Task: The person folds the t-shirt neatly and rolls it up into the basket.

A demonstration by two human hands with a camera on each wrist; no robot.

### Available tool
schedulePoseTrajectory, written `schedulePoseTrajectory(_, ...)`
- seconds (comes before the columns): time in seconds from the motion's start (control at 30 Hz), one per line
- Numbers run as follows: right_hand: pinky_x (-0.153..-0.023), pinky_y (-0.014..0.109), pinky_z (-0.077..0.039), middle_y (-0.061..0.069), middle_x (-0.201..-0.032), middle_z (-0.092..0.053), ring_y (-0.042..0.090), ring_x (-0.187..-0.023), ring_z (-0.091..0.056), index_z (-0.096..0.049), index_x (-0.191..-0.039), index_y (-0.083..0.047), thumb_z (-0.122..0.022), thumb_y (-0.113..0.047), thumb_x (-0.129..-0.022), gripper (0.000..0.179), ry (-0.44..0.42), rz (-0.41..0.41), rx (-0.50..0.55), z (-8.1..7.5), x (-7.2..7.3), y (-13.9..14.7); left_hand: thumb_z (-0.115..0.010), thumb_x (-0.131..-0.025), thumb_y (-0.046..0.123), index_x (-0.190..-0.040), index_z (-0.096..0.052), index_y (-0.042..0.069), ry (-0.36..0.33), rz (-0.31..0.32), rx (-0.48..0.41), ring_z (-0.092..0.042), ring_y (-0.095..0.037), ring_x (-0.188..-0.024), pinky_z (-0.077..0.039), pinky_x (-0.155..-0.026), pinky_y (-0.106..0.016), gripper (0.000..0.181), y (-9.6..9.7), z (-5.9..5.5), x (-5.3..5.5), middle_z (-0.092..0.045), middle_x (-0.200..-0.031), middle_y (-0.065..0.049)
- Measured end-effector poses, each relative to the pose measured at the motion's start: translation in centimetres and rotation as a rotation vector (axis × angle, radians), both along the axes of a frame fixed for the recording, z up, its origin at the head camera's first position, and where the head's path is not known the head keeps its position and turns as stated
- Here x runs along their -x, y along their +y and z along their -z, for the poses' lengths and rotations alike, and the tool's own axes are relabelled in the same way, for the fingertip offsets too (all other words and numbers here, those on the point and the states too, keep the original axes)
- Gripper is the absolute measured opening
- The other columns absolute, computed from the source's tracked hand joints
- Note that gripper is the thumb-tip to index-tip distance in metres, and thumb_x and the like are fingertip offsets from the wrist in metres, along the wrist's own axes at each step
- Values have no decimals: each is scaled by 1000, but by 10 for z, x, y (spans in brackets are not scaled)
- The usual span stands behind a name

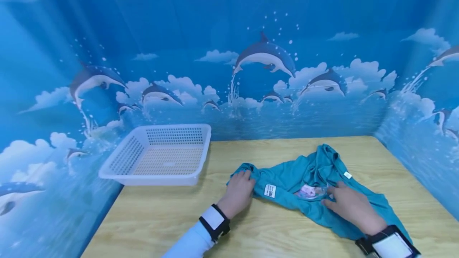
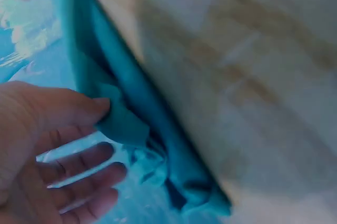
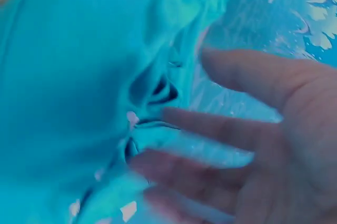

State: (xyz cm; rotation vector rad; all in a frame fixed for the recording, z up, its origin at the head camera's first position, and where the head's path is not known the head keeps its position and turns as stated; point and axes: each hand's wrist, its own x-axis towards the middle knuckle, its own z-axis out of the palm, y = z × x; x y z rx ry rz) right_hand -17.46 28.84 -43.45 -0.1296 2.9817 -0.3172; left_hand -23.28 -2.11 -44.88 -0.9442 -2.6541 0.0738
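Note:
A crumpled teal garment [image 1: 287, 174] lies across the right half of the table, with a white printed label [image 1: 270, 190] near its left end. My left hand [image 1: 237, 194] is at that end; in the left wrist view its thumb and index finger pinch the cloth's edge, the other fingers loosely bent. Over the garment's right part is my right hand [image 1: 353, 204], fingers spread and touching the cloth. Beside its fingertips, a clear plastic piece with something pink and white [image 1: 310, 191] shows among the folds. The right wrist view is blurred.
A white perforated plastic basket [image 1: 157, 180] stands at the table's back left corner. The wooden table [image 1: 172, 218] is bordered at the back and sides by blue dolphin-print sheeting [image 1: 201, 19]. A small white tag [image 1: 347, 175] shows on the garment's upper right.

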Motion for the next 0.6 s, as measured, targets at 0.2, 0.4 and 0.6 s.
schedulePoseTrajectory(0.2, -86, 47, -51, 10, -116, -62, 31, -107, -61, -66, -117, -6, -64, -10, -88, 30, 202, -291, 93, 26, 6, -21, -66, -82, 17, -81, -65, 19, -99, 190, -36, -54, -23, -119, -43, -101, -42, 2, -21, -17, -23, -61, -124, -2)
schedulePoseTrajectory(0.4, -96, 56, -43, 19, -135, -52, 41, -121, -50, -60, -128, -5, -59, -7, -90, 37, 192, -322, 124, 34, 14, -28, -66, -72, 17, -63, -46, 21, -284, 419, -21, -52, -2, -75, -43, -79, -20, 22, -40, -21, -67, -55, -75, 13)
schedulePoseTrajectory(0.6, -96, 60, -41, 22, -144, -42, 47, -127, -41, -53, -135, -9, -61, -9, -88, 47, 101, -305, 160, 26, 24, -31, -65, -86, 23, -69, -58, 22, -571, 434, -24, -38, 6, -59, -31, -56, -9, 18, -38, -21, -76, -46, -66, 16)
